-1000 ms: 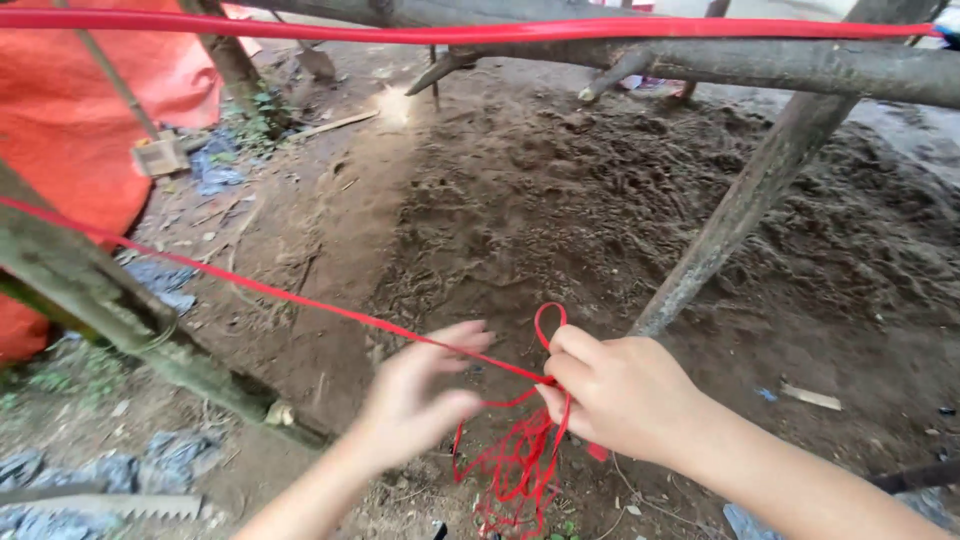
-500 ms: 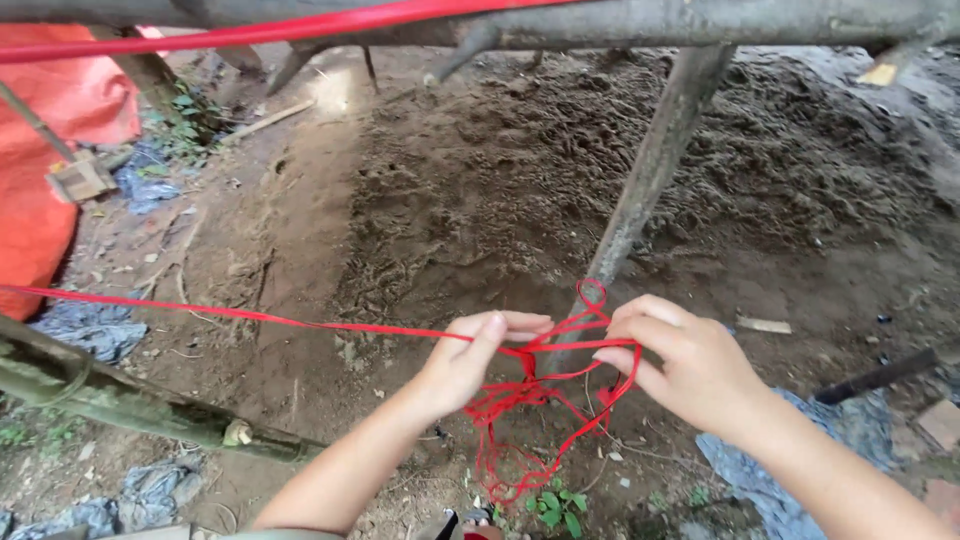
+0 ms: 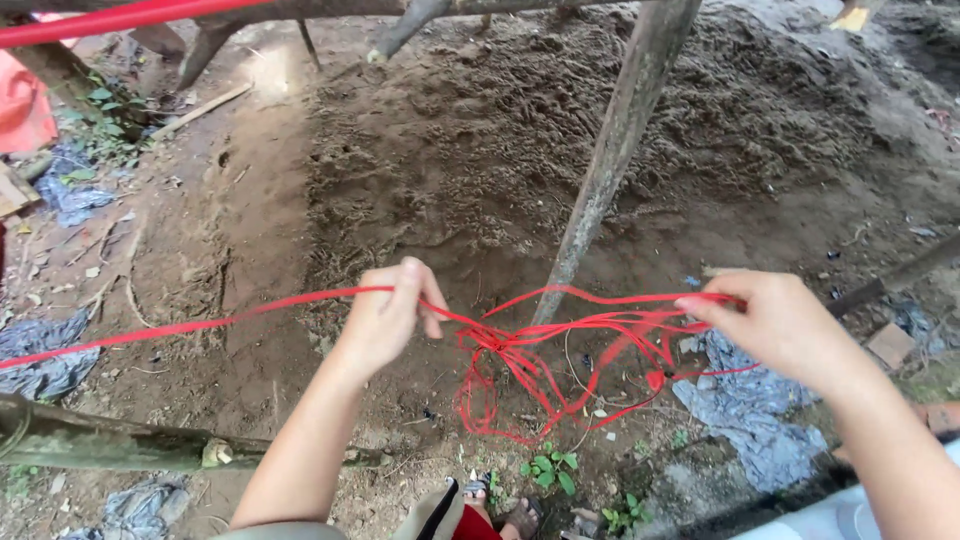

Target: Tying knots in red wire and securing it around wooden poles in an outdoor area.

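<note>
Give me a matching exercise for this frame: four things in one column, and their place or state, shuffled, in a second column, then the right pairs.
Things:
1. left hand
2. right hand
3. slanted wooden pole
4. tangle of red string

Places or states:
A. leans up from the dirt behind the string
B. hangs in loops between the two hands
C. pinches the taut strand that runs off to the left edge
D. pulls several strands out to the right

Pairs: 1-C, 2-D, 3-A, 4-B
</note>
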